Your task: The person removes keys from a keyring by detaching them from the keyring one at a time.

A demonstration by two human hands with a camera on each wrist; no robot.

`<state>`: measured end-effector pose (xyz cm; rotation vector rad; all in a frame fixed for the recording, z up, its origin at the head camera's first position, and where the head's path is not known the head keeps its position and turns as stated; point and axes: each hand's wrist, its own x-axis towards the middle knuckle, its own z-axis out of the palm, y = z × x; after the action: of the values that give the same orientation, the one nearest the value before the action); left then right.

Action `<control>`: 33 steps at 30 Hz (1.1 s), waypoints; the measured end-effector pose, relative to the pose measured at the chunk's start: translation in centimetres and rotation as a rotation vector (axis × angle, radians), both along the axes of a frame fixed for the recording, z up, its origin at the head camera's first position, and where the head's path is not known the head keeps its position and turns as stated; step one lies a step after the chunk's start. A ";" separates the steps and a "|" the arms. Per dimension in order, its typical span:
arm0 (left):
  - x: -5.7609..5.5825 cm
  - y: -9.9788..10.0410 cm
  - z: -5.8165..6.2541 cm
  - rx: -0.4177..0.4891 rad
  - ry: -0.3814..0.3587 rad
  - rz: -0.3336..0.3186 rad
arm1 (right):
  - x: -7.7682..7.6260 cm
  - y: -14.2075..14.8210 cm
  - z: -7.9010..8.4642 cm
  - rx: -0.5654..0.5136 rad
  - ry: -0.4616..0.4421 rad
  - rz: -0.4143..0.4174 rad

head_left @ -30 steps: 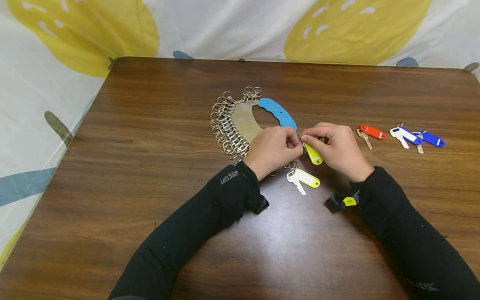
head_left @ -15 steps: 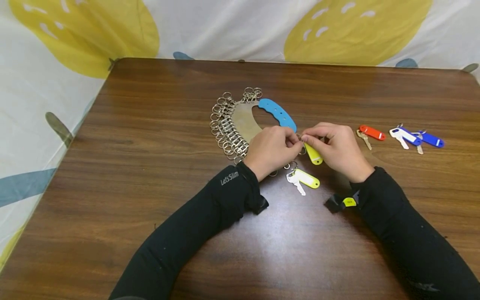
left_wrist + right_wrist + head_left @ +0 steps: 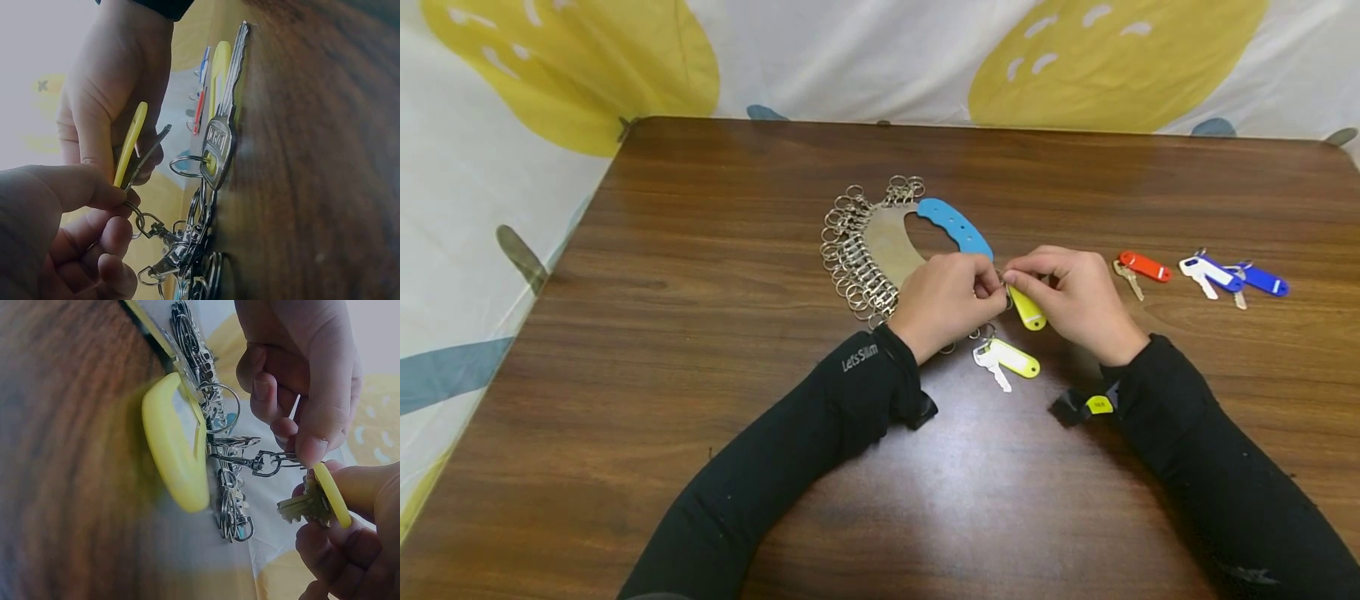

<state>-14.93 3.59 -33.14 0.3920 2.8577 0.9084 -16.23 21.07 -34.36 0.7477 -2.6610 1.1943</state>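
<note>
My left hand (image 3: 951,293) pinches a small metal split ring (image 3: 132,209) between thumb and forefinger. That ring is linked to a swivel clip (image 3: 256,464) of the key holder, a metal plate (image 3: 891,246) fringed with several clips and rings, with a blue handle (image 3: 957,227). Facing it, my right hand (image 3: 1069,293) pinches a yellow key tag (image 3: 1027,309) near the ring; a key (image 3: 304,506) hangs beside the tag. Below the hands, a second yellow tag (image 3: 1018,358) with a silver key (image 3: 994,363) lies on the table. My left hand hides part of the holder.
Right of the hands lie a red tag (image 3: 1145,265) with a brass key (image 3: 1128,278) and two blue tags (image 3: 1264,278) with keys. The wooden table (image 3: 700,250) ends at a patterned cloth (image 3: 850,58) behind and on the left.
Both hands stay almost in place at the ring. Only slight finger movement shows; the holder and the loose tags lie as before.
</note>
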 end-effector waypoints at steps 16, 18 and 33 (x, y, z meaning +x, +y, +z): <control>0.0 0.1 -0.1 0.007 0.002 0.034 | -0.1 0.1 -0.1 0.002 0.015 -0.004; 0.0 0.1 -0.1 0.010 0.008 0.040 | -0.1 0.1 -0.1 -0.002 0.019 -0.002; 0.0 0.0 -0.1 0.005 0.017 -0.004 | -0.2 0.1 -0.1 -0.006 0.017 -0.005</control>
<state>-14.96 3.56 -33.19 0.4083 2.8697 0.9162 -16.40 21.18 -34.43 0.7465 -2.6433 1.1882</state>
